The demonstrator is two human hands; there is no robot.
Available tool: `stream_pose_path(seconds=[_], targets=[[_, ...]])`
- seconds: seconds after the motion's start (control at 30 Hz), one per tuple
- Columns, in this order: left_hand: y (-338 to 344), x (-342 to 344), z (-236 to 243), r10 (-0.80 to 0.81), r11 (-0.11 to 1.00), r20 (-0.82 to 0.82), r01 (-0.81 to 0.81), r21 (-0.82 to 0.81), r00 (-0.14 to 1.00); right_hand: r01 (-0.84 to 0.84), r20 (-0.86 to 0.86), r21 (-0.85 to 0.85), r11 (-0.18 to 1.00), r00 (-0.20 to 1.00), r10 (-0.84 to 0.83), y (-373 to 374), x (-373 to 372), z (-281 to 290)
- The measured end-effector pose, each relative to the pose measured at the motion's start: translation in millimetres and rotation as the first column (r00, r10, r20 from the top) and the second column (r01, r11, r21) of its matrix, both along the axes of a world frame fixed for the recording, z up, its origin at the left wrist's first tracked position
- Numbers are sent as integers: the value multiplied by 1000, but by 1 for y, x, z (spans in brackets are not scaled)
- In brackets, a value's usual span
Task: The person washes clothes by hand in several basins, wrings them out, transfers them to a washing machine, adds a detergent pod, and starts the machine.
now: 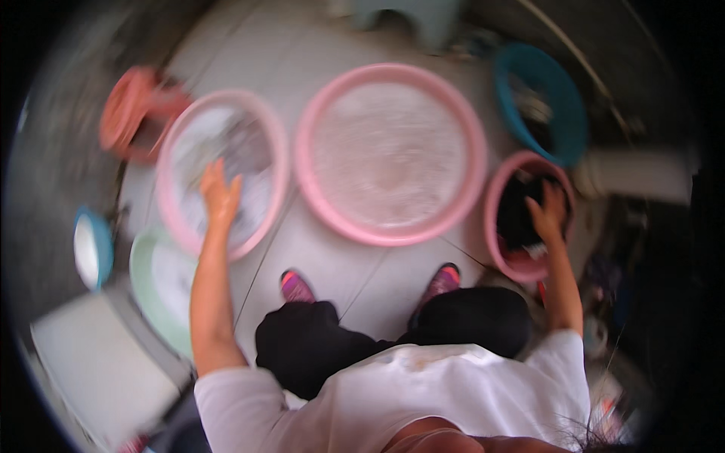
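My left hand (220, 192) is open above the left pink basin (281, 143), fingers spread and thumb apart. Pale and greyish wet clothes (245, 143) lie in that basin among whitish suds. On the other side, my right hand (551, 210) reaches over a smaller pink basin (492, 219) and rests at the black cloth (515, 215) inside it. Its fingers look stretched out, though somewhat blurred, and no grip on the cloth shows. Between my hands stands a large round pink basin (303, 162), filled with cloudy, foamy water (389, 155).
A teal basin (578, 113) with items inside stands at the far right. An orange plastic stool (124, 113) is at the far left. Nearer are a small blue bowl (107, 245), a pale green basin (141, 264) and a white box-like thing (98, 362). A bluish stool (411, 11) stands behind.
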State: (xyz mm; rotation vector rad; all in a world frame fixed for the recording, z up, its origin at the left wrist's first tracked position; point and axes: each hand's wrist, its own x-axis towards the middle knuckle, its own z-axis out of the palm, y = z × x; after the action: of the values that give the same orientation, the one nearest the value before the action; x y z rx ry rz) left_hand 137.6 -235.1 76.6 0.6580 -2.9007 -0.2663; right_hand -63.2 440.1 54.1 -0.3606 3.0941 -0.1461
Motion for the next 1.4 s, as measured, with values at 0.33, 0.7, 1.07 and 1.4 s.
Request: stream_pose_path(seconds=[0.33,0.7,1.07,1.4], targets=[[-36,24,-64,252,940,463,-328,92,850,-423,101,-439,793,853,512,-269,21,98],[-16,-3,-99,-32,889,193,-60,454,981,-818,96,-475,326,320,942,-576,100,32],[-9,1,-119,48,853,-176,51,520,983,-834,579,-202,513,321,750,-703,96,-54],[-21,4,-127,-18,796,35,-7,606,999,-816,433,262,515,577,693,-646,65,-42]])
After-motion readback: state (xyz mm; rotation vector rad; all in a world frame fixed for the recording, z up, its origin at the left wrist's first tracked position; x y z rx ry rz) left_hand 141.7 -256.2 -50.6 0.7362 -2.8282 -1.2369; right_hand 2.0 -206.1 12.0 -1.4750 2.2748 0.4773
